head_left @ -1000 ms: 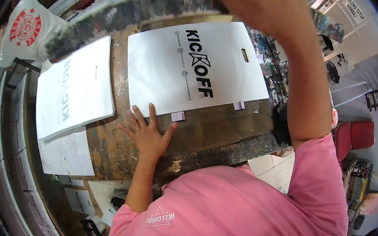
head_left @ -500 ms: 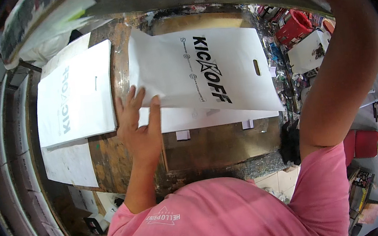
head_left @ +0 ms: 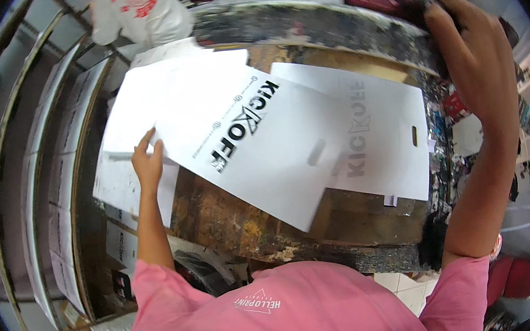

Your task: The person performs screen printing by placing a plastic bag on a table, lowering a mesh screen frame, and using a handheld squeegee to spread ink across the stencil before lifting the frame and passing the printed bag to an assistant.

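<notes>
A white flat bag [head_left: 266, 172] with bold black lettering slants across the table, its far left part over the stack. My left hand [head_left: 149, 161] pinches this bag at its left edge, beside the stack of white bags [head_left: 172, 85]. Another white bag [head_left: 394, 106], with a fainter grey print and an oval handle slot, lies flat on the brown printing board [head_left: 367, 216] at the right, partly covered by the first. My right hand [head_left: 476, 53] is raised at the upper right, fingers curled round the end of a dark, paint-stained screen frame [head_left: 309, 28].
Metal racks [head_left: 52, 168] holding white sheets stand along the left. A person in a white shirt [head_left: 139, 14] is beyond the table's far left corner. Red seats [head_left: 509, 275] stand at the lower right. The wooden tabletop [head_left: 218, 209] is stained with paint.
My left hand has carried the printed bag left off the board toward the stack, uncovering the other bag. The view has swung left, and the screen frame appears farther off.
</notes>
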`<state>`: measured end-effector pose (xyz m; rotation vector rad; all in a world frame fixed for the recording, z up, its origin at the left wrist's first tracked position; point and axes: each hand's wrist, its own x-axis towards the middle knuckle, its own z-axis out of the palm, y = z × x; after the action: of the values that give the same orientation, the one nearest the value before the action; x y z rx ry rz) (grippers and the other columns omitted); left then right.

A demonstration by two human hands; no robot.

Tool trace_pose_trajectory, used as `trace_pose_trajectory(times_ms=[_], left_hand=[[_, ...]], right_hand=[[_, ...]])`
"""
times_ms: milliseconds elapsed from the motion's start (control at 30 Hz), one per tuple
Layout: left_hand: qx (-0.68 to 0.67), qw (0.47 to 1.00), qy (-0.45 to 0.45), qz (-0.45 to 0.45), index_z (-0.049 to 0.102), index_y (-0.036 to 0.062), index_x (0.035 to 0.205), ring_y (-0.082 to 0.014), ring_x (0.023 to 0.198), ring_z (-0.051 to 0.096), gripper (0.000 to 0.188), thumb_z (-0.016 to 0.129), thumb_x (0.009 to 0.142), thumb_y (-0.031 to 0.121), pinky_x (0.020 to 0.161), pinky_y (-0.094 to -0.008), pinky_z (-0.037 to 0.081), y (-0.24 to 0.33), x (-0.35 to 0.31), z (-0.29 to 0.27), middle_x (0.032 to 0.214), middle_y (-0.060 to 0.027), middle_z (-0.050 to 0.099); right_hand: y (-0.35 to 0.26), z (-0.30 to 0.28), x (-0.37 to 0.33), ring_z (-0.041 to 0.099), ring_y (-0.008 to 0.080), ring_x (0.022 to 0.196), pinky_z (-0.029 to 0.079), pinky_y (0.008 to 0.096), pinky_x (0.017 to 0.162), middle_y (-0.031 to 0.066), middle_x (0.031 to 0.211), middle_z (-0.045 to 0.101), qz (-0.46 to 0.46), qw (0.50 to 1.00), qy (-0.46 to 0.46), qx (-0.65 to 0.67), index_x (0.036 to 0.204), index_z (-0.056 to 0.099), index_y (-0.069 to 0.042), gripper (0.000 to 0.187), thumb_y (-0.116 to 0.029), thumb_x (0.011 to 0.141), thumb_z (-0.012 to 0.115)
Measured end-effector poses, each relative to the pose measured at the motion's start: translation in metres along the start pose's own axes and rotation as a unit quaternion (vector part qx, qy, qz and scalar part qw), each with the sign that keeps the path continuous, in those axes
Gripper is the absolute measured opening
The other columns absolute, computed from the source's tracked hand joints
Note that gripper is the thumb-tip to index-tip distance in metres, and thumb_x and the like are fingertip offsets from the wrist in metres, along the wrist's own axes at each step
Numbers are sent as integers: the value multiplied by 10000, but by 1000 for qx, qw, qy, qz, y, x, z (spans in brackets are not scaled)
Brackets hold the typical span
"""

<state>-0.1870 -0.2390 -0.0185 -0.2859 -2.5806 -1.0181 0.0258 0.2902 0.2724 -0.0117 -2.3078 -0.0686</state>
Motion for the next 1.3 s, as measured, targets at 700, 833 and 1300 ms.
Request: trace_pose_trajectory(times_ms=[700, 833, 1300], left_hand=[[-626, 596, -286, -414, 283, 38, 1591, -350, 1345, 547, 1016, 320, 964, 836, 1175, -497, 406, 191, -218, 60, 1474, -225, 515], [-580, 640, -273, -424, 318, 27, 1571, -353, 1335, 559, 1021, 340, 956, 842, 1152, -514, 418, 176, -238, 83, 1448, -233, 551], [-631, 587, -209, -461, 467, -35, 1429, -362, 1219, 647, 1044, 303, 931, 869, 1097, -565, 482, 157, -245, 81, 1335, -232, 635]], right_hand=[[-95, 53, -246, 637, 357, 1085, 536, 468, 911, 141, 1188, 689, 93, 886, -416, 182, 1218, 696, -67, 435, -246, 835, 796], [-99, 82, -266, 624, 326, 1034, 542, 452, 828, 112, 1116, 656, 74, 901, -404, 141, 1261, 676, -88, 532, -240, 776, 833], [81, 333, -127, 674, 334, 968, 560, 494, 776, 96, 974, 652, -5, 974, -221, 53, 1106, 691, -136, 310, -394, 935, 702]])
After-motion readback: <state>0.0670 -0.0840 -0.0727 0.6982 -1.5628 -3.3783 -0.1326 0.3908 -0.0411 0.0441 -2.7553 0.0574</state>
